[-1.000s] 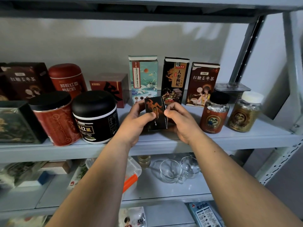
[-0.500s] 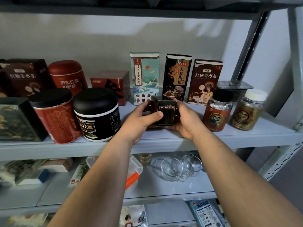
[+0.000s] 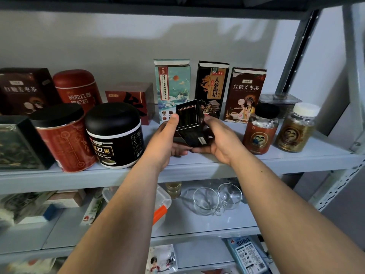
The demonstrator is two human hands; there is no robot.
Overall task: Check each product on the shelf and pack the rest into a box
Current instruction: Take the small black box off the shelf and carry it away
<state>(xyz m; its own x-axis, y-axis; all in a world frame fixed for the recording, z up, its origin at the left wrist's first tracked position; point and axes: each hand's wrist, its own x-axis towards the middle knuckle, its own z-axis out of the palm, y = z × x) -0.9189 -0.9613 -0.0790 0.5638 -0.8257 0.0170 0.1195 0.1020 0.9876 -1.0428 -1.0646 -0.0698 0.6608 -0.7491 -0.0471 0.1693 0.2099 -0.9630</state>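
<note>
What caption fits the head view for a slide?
Left hand and right hand hold a black box tilted over the shelf.

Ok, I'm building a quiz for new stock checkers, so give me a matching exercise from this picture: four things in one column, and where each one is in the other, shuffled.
Things:
1. small black box
2. black jar
3. white-lidded jar
4. glass cups

Places:
A. on the lower shelf
B. at the right end of the product shelf
C. held between the left hand and the right hand
D. on the product shelf, left of the hands

Pairs: 1-C, 2-D, 3-B, 4-A
</note>
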